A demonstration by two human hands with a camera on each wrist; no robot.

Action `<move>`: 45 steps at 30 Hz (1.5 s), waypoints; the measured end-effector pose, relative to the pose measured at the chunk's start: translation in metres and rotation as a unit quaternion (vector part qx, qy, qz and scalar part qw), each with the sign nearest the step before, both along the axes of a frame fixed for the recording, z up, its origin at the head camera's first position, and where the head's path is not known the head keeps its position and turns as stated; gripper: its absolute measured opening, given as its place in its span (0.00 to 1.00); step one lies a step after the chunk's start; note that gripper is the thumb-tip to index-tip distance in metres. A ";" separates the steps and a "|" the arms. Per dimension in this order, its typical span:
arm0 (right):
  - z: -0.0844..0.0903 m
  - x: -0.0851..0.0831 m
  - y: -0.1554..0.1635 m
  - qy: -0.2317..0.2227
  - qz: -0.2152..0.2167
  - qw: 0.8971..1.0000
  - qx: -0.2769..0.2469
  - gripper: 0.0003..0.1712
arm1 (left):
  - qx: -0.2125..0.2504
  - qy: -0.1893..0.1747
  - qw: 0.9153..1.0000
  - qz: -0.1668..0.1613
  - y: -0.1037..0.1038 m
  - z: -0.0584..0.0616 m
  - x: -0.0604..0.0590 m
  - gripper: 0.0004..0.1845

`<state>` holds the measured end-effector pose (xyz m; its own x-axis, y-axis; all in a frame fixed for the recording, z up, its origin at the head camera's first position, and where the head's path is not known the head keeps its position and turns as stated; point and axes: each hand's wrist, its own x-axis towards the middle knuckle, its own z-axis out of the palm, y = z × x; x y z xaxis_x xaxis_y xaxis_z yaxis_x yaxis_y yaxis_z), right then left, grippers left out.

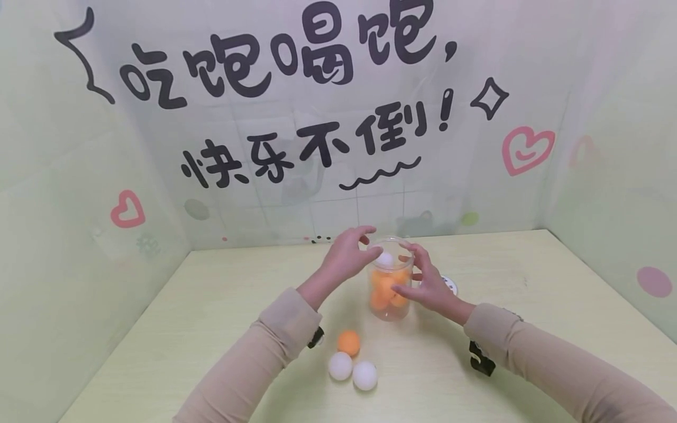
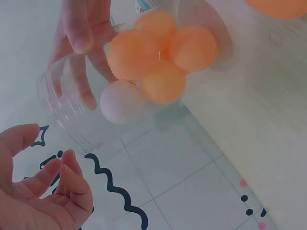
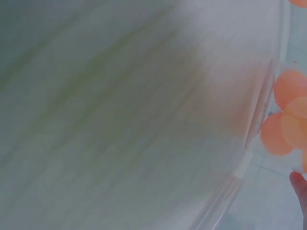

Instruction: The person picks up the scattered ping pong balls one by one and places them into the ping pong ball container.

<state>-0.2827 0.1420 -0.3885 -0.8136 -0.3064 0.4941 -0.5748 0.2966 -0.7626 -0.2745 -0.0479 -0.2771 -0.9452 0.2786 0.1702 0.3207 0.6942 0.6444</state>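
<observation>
clear jar [image 1: 389, 314] of balls, upright on a pale table [image 1: 222, 329]
before the jar: two white balls [image 1: 341, 366], one orange ball [image 1: 349, 343] behind them; at its right side: right hand [image 1: 431, 291], fingers and thumb gripping it; inside: orange balls [image 1: 382, 286], one white ball [image 1: 385, 259] above; left of its rim: left hand [image 1: 346, 255], fingers loosely bent, holding nothing; right of it: white disc [image 1: 450, 285], partly hidden; beyond it: black-lettered backdrop [image 1: 285, 214].

At the right edge, a clear plastic jar [image 3: 260, 108] held smooth, round orange balls [image 3: 284, 133] clustered together, with a bare fingertip [image 3: 298, 184] just below them, while a blurred, pale greenish-grey surface [image 3: 129, 120] filled most of the view
</observation>
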 end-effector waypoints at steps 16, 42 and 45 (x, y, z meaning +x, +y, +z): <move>0.014 0.013 -0.005 -0.004 0.000 1.000 0.003 0.45 | 0.002 -0.008 1.000 0.006 -0.020 -0.022 0.018 0.11; 0.027 0.023 -0.009 -0.007 0.000 1.000 0.002 0.44 | -0.130 -0.162 0.973 -0.096 -0.054 -0.079 0.051 0.09; 0.026 0.023 -0.008 -0.004 -0.001 1.000 0.003 0.43 | -0.122 -0.177 0.972 -0.091 -0.056 -0.082 0.051 0.10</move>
